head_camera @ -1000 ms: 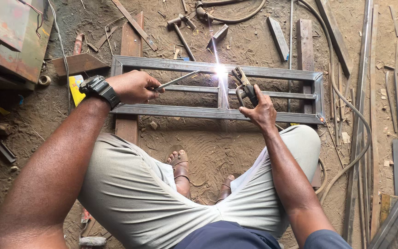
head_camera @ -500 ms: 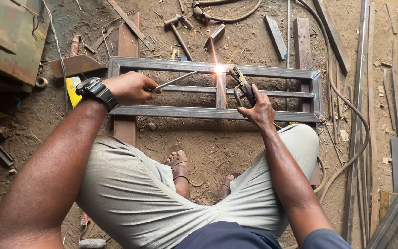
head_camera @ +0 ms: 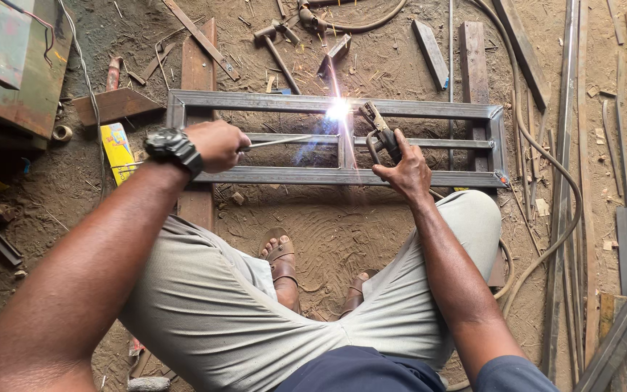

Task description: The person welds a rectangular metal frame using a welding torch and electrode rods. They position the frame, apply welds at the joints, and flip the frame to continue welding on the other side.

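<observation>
Fingers: right hand (head_camera: 406, 172) clenched around the welding electrode holder (head_camera: 380, 132); left hand (head_camera: 215, 144) closed on the near end of the thin welding rod (head_camera: 292, 140), steadying it.
Rod: long axis runs nearly level across the middle of the frame, from the left hand rightward and slightly up to the bright arc (head_camera: 338, 110).
Arc position: upper centre of the frame, where the short upright bar meets the top rail of the rectangular steel frame (head_camera: 415, 109).
Direction from fingers: arc lies up and left of the right hand, right and slightly up of the left hand; the right hand is nearer.
Frame: lies flat on the dirt floor (head_camera: 313, 232), long side left to right, resting on a wooden plank (head_camera: 197, 72).
Surroundings: hammer (head_camera: 277, 47) at upper centre; cable (head_camera: 546, 181) curving along the right; yellow packet (head_camera: 117, 149) at left; sandalled feet (head_camera: 281, 261) below the frame.
</observation>
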